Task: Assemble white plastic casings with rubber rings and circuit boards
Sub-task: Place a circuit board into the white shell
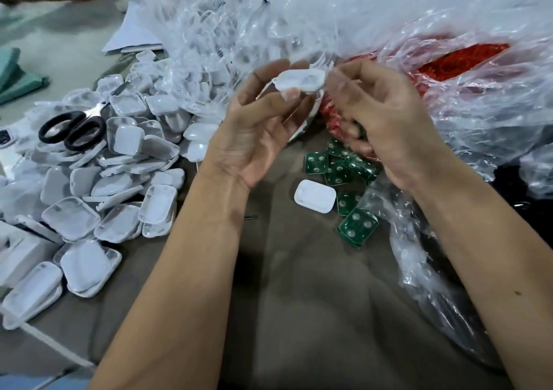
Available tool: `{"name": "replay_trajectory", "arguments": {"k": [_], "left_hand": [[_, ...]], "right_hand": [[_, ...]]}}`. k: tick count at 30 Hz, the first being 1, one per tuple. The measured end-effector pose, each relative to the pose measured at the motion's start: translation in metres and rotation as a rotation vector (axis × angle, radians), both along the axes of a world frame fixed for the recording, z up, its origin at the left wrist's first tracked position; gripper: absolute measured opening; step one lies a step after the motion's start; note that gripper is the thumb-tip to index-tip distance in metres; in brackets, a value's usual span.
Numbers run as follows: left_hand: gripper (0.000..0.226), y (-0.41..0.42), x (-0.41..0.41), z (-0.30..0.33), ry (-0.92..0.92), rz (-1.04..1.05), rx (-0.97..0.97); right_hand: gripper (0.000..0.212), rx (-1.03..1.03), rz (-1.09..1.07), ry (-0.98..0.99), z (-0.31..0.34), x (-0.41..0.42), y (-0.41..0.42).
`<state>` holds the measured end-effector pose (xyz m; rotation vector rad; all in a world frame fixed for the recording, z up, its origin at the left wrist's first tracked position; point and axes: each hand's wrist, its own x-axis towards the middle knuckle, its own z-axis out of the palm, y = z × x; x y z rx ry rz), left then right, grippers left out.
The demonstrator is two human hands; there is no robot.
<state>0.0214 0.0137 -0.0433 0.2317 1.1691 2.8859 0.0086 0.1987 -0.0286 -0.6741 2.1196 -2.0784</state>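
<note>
One white casing (300,80), rounded, shallow.

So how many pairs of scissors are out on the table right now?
1. The black-handled scissors lie on top of the pile of white casings, to the left of the left hand. More could be buried under the pile or the plastic bags.

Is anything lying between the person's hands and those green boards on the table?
Nothing visible blocks them. The green circuit boards lie uncovered on the cloth just below the right hand, beside a loose white casing. Clear plastic wrap covers only the pile's right edge. The left hand already holds a casing.
</note>
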Motion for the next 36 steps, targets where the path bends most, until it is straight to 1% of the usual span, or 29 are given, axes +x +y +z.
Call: {"name": "replay_trajectory", "arguments": {"k": [3, 5, 10, 13, 15, 17, 18, 19, 21, 23, 24, 25, 27, 28, 29, 30, 32, 33, 34, 36], "left_hand": [[0.033, 0.001, -0.001, -0.003, 0.009, -0.008, -0.09], [0.034, 0.0, -0.002, -0.004, 0.006, -0.017, -0.114], [0.035, 0.001, -0.005, -0.006, 0.003, -0.054, -0.124], [0.035, 0.001, -0.005, -0.004, -0.003, -0.054, -0.104], [0.036, -0.001, -0.006, -0.002, -0.027, -0.031, -0.05], [0.04, -0.003, -0.007, 0.0, -0.047, 0.008, 0.03], [0.041, -0.004, -0.007, 0.001, -0.042, 0.021, 0.076], [0.042, -0.005, -0.007, 0.003, -0.028, 0.025, 0.126], [0.048, -0.007, -0.006, 0.005, 0.015, -0.007, 0.225], [0.051, -0.008, -0.005, 0.006, 0.046, -0.032, 0.284], [0.052, -0.008, -0.005, 0.006, 0.054, -0.036, 0.296], [0.054, -0.008, -0.005, 0.006, 0.057, -0.039, 0.296], [0.059, -0.007, -0.005, 0.006, 0.057, -0.048, 0.284], [0.06, -0.007, -0.005, 0.006, 0.055, -0.054, 0.281], [0.06, -0.006, -0.005, 0.005, 0.051, -0.059, 0.274], [0.059, -0.006, -0.005, 0.005, 0.042, -0.063, 0.262], [0.055, -0.004, -0.005, 0.004, 0.016, -0.064, 0.242], [0.053, -0.004, -0.005, 0.003, -0.002, -0.057, 0.238], [0.049, -0.003, -0.005, 0.002, -0.019, -0.048, 0.235], [0.042, -0.002, -0.006, 0.0, -0.044, -0.033, 0.244]], "right_hand": [[0.037, 0.098, -0.072, 0.167, -0.002, -0.001, -0.004], [0.04, 0.166, -0.135, 0.23, -0.003, -0.002, -0.005], [0.039, 0.174, -0.241, 0.263, -0.002, -0.006, 0.0], [0.039, 0.137, -0.224, 0.236, -0.002, -0.006, 0.003], [0.034, 0.152, -0.195, 0.214, -0.003, -0.008, 0.004], [0.026, 0.283, -0.147, 0.241, -0.006, -0.009, 0.003], [0.022, 0.323, -0.084, 0.236, -0.008, -0.009, 0.002], [0.023, 0.306, 0.008, 0.187, -0.009, -0.008, -0.001], [0.036, 0.194, 0.194, 0.09, -0.01, -0.006, -0.006], [0.049, 0.177, 0.258, 0.095, -0.012, -0.006, -0.006], [0.053, 0.236, 0.211, 0.133, -0.012, -0.006, -0.005], [0.052, 0.338, 0.113, 0.212, -0.012, -0.007, -0.003], [0.035, 0.52, -0.094, 0.399, -0.01, -0.009, 0.002], [0.024, 0.567, -0.129, 0.435, -0.009, -0.009, 0.005], [0.017, 0.623, -0.105, 0.428, -0.006, -0.009, 0.006], [0.018, 0.728, -0.05, 0.404, -0.004, -0.008, 0.006], [0.037, 0.994, 0.052, 0.384, -0.004, -0.008, 0.004], [0.044, 1.057, 0.073, 0.386, -0.005, -0.008, 0.004], [0.047, 1.063, 0.084, 0.382, -0.004, -0.008, 0.004], [0.046, 1.012, 0.074, 0.371, -0.004, -0.007, 0.004]]}}
